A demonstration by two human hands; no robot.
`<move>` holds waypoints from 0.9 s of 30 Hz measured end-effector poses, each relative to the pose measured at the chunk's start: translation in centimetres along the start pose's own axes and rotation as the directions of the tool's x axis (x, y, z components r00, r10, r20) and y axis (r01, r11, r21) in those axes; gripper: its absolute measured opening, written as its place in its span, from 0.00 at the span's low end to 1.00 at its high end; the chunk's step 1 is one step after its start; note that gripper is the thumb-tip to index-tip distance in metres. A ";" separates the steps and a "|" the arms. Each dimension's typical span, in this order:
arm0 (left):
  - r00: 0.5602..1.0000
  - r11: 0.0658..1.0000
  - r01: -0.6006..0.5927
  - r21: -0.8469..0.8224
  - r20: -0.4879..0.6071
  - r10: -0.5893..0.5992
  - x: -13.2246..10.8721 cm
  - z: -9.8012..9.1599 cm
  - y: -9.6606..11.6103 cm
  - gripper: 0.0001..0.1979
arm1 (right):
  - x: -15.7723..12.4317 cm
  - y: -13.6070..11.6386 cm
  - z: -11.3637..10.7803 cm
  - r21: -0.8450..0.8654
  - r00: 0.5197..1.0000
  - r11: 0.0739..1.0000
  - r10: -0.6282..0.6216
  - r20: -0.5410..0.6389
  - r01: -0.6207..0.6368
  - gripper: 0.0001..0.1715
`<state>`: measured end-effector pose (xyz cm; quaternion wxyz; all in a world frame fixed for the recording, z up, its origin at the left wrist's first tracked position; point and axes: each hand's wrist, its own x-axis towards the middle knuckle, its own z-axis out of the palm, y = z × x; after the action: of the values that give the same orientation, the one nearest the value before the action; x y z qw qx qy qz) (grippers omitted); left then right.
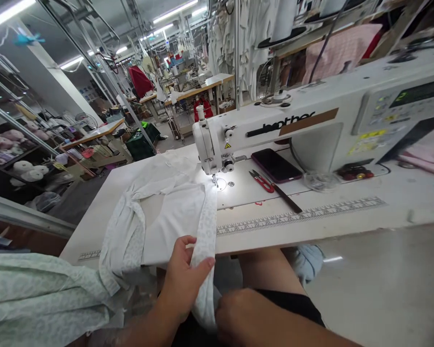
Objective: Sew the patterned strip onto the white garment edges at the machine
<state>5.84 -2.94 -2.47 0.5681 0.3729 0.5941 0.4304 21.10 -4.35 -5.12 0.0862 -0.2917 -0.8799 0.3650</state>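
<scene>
A pale, faintly spotted fabric strip (pixel 206 231) runs from under the needle area of the white sewing machine (pixel 211 154) over the table's front edge toward my lap. My left hand (pixel 186 272) grips this strip near the edge, thumb on top and fingers partly beneath it. Lower down, my right hand (pixel 238 308) is blurred but curled closed beside the strip's hanging end, seemingly holding it. White fabric (pixel 177 212) joined to the strip spreads over the table to the left, with a bunched, looped part (pixel 125 231) hanging at the front.
Right of the needle lie red-handled thread snips (pixel 263 182), a dark slim tool (pixel 287 197) and a phone (pixel 277 165). A printed ruler (pixel 296 216) follows the table's front edge. Pale green patterned fabric (pixel 39 294) is heaped at lower left. A metal pole (pixel 237 58) rises behind the machine.
</scene>
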 end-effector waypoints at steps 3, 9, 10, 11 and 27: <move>1.000 0.999 0.010 0.054 -0.011 -0.009 -0.7 -0.1 -1.4 0.32 | -1.2 0.6 -2.7 -0.140 0.979 0.986 0.061 -0.195 -0.090 0.11; 0.998 0.998 -0.044 -0.038 0.037 0.046 -2.8 0.0 -2.9 0.30 | -1.1 0.2 -4.9 -0.258 0.897 0.947 -0.277 -0.345 0.193 0.14; 0.999 0.998 -0.020 -0.065 0.049 0.023 -3.2 -0.1 -2.9 0.31 | -1.0 -0.1 -4.9 -0.292 0.897 0.926 -0.325 -0.299 0.238 0.15; 0.998 0.996 0.010 -0.093 0.061 -0.005 -3.6 -0.1 -2.8 0.31 | -1.0 -0.4 -4.8 -0.326 0.899 0.906 -0.359 -0.250 0.271 0.15; 0.962 0.916 0.221 -0.334 0.229 -0.148 -6.2 -0.4 -0.9 0.36 | -2.2 -3.3 -7.8 -0.555 0.879 0.729 -0.477 0.009 0.401 0.12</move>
<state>5.99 -9.05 -1.13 0.7208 0.2470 0.4792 0.4357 24.21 -2.87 2.90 0.1430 -0.1110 -0.9822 0.0503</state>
